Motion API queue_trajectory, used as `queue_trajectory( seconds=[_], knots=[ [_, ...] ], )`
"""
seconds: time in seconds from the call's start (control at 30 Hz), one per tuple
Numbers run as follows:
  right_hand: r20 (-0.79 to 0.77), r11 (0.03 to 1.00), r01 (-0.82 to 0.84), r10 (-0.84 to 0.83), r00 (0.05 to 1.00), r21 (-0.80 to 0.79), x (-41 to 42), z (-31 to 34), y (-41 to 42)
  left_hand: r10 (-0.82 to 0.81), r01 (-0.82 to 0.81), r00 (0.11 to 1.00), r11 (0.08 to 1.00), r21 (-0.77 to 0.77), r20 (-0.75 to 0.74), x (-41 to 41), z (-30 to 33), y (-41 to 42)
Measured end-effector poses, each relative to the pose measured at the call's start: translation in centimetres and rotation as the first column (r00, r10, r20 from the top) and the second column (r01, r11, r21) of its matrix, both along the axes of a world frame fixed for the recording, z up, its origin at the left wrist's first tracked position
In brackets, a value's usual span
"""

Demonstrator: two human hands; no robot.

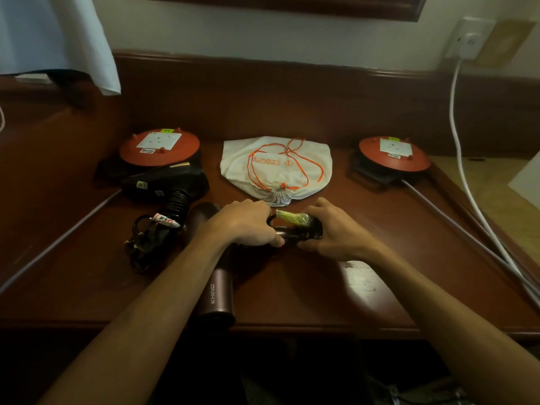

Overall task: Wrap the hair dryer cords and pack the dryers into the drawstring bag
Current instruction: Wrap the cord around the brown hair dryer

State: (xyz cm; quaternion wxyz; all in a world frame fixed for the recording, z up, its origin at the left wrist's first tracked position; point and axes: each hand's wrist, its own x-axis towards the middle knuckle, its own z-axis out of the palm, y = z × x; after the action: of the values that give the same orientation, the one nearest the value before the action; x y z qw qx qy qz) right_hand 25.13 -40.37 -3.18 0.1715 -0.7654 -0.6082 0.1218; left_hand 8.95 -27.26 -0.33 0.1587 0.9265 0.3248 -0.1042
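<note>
Head view recorded: mauve hair dryer [219, 296] lying on the wooden table [365, 229], barrel toward the near edge, handle under both hands. Left hand [245, 223] closed around the handle; right hand [336, 233] curled on the bundled black cord [306, 230] at its end. Second, black dryer [166, 185] left of it, cord loose. Drawstring bag [276, 168] behind — cinched shut. Judged: dryer rigid, smooth, moderately heavy — best gripped at the handle; cord springy, needing restraint; bag soft.

Bag [276, 168] between two reels [159, 147] [394, 154] — dryers [217, 290] in front.
</note>
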Motion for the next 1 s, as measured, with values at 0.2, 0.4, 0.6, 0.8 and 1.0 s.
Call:
queue_trajectory(
  seconds=[0.2,0.4,0.6,0.8,1.0],
  knots=[
    [0.001,0.992,0.046,-0.047,0.999,0.117,-0.5,-1.0,0.0,0.004,-0.004,1.0,1.0,-0.004,-0.009,-0.1,0.3,-0.1],
    [0.118,0.967,-0.086,0.058,0.991,0.239,0.0,-1.6,-1.4,0.002,-0.002,1.0,1.0,-0.023,-0.002,-0.2,0.5,-0.1],
    [-0.361,0.991,-0.088,0.118,0.925,0.099,1.8,1.1,-0.2,0.002,-0.002,1.0,0.999,0.045,0.019,-0.3,0.1,-0.6],
    [-0.244,0.986,-0.128,0.099,0.965,-0.106,0.5,1.8,-0.6,-0.023,0.021,0.999,0.999,0.046,0.034,-0.5,0.2,-0.5],
    [0.199,0.984,-0.13,0.103,0.975,0.124,-0.6,-0.6,-1.5,-0.009,0.008,1.0,0.999,0.039,0.013,-0.4,0.2,-0.6]
  ],
)
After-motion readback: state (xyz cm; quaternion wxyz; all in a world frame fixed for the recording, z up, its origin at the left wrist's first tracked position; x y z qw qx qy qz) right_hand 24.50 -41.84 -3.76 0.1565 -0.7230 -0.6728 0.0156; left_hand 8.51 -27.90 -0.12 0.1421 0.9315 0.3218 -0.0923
